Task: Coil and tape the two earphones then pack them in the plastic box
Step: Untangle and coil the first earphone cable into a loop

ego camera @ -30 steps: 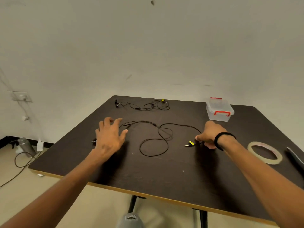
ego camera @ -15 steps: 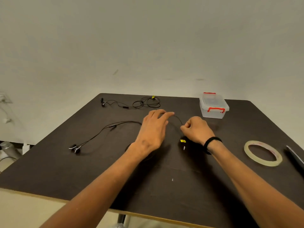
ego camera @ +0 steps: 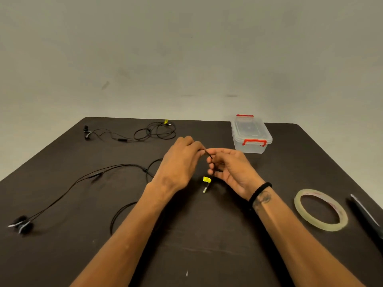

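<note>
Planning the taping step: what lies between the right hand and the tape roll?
Only bare table between right hand and tape roll, head view.

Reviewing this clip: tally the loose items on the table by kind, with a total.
Earphones: 2, near earphone, its cable held by both hands, and far earphone
Plastic box: 1
Tape roll: 1
Dark tool at the right edge, kind unclear: 1
Total: 5
</note>
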Demonstrator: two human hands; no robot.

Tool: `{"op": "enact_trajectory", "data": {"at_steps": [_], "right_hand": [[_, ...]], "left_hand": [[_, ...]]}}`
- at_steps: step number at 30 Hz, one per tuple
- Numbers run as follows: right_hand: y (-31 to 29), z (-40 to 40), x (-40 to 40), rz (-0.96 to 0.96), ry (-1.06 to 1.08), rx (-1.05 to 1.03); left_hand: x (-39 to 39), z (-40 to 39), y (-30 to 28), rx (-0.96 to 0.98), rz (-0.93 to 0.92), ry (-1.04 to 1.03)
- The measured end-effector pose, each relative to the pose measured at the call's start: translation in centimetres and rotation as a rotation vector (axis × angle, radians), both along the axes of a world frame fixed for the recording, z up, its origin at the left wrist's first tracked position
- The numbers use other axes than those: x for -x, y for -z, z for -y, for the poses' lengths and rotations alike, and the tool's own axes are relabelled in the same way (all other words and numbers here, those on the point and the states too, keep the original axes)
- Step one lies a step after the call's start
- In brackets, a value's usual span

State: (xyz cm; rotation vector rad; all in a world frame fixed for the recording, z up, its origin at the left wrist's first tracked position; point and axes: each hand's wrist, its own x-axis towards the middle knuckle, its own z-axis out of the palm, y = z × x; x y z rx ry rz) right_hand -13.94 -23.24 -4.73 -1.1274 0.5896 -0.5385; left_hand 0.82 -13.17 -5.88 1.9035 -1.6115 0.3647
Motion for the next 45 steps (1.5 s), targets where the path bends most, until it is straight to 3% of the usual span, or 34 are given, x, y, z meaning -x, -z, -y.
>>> {"op": "enact_trajectory", "data": {"at_steps": [6, 12, 16, 23, 28, 32, 37, 45], "right_hand": [[-0.5, -0.5, 0.0, -0.164, -0.001, 0.085], [-1.1, -2.6, 0.8, -0.189, -0.209, 0.073], [-1.3, -4.3, 0.7, -0.01, -0.435, -0.151], [-2.1, -4.7, 0.4, 0.41, -0.516, -0.385], [-2.6, -4.1, 0.9, 0.649, -0.298, -0.431], [-2.7, -2.9, 1.4, 0.724, -0.087, -0.421], [-2.4, -1.6, 1.5, 0.743, 0.109, -0.389], [-2.3, -1.4, 1.8, 0.622, 0.264, -0.273]], "left_hand": [[1.0, -1.2, 0.8, 0.122, 0.007, 0.017], [1.8, -3.9, 0.5, 0.244, -0.006, 0.027], [1.5, -4.3, 0.1, 0.239, -0.01, 0.035], [2.6, -4.1, 0.2, 0.198, -0.062, 0.137], [4.6, -3.8, 1.3, 0.154, -0.147, 0.123], [5.6, -3.7, 0.8, 0.124, -0.127, 0.085], [6.3, -3.9, 0.3, 0.065, -0.087, 0.062], [6.6, -4.2, -0.2, 0.038, -0.024, 0.085]]}}
